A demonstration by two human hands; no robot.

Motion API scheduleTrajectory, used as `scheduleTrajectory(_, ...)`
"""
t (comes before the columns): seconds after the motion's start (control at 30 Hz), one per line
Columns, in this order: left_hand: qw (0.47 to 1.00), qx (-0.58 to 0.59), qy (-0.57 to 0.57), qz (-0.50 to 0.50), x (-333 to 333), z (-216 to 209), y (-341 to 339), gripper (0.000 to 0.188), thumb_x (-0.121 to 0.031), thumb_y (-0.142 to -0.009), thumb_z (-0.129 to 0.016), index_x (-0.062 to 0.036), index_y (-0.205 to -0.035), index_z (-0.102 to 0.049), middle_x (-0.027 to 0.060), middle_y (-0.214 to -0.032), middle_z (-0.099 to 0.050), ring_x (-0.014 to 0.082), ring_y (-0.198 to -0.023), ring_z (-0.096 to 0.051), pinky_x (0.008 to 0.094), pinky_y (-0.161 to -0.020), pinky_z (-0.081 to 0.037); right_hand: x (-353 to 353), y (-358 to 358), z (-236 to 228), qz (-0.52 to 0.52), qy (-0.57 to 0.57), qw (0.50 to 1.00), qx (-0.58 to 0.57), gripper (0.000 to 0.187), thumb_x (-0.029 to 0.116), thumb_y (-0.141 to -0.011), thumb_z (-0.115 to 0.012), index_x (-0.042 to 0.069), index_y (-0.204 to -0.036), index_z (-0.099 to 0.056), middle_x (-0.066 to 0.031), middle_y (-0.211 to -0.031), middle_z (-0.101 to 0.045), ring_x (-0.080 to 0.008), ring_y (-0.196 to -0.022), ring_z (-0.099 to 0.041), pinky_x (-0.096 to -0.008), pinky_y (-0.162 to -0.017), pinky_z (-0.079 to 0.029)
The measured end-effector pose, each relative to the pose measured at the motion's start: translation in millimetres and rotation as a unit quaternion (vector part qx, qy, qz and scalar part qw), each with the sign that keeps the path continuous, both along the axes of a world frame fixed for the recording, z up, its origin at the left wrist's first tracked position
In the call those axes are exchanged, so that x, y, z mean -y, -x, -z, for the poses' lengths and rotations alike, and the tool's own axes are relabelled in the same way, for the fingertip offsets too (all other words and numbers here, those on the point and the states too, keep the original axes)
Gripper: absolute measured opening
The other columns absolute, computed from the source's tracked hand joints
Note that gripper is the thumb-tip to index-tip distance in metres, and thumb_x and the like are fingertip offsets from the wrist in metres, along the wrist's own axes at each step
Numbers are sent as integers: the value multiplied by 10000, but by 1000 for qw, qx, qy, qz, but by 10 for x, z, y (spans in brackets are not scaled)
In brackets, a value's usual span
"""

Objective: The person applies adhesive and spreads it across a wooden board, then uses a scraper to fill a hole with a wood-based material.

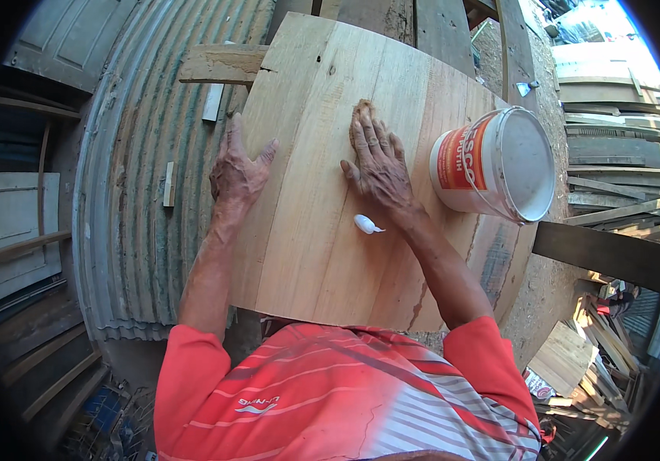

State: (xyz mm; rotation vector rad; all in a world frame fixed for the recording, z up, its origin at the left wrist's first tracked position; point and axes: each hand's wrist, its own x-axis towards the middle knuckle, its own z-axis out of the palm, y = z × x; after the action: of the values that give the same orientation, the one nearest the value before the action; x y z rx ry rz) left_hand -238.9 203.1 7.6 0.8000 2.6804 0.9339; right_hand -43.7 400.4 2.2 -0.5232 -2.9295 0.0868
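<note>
A board of joined wooden planks (299,207) lies flat in front of me. Flat on its upper middle, my right hand (380,161) presses a folded brown piece that looks like sandpaper (363,107); most of it is hidden under the fingers. My left hand (241,165) is at the board's left edge, thumb and fingers apart, holding nothing. A small white bottle with a pointed tip (365,223) lies on the board just below my right wrist. To the right of that hand, a white bucket with a red label (460,161) rests on the board.
Corrugated metal sheets (138,230) stretch along the left, with small wood offcuts (169,184) on them. A short plank (222,63) juts out beyond the board's upper left edge. A dark beam (606,253) sticks out at right, near stacked timber (621,161).
</note>
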Motion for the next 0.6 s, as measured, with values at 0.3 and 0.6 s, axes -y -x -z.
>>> scheduleTrajectory(0.3, 1000, 5, 1, 5, 12, 58, 33, 895, -530, -938, -754, -27, -1590, -402, 281, -1508, -541, 439, -1353, -579, 514, -1079, -516, -72, -7, 55, -12, 9, 1000, -4, 746, 424, -1043, -536, 12, -1632, -336, -180, -1725, -297, -351, -1569, -331, -559, -1244, -257)
scheduleTrajectory(0.6, 1000, 5, 9, -3, -26, 47, 92, 897, -548, -931, -756, -24, -1577, -419, 279, -1498, -555, 447, -1366, -566, 502, -1094, -505, -242, 39, 47, -22, 84, 996, -32, 655, 345, -1052, -502, -5, -1594, -390, -213, -1687, -356, -381, -1554, -354, -523, -1254, -271)
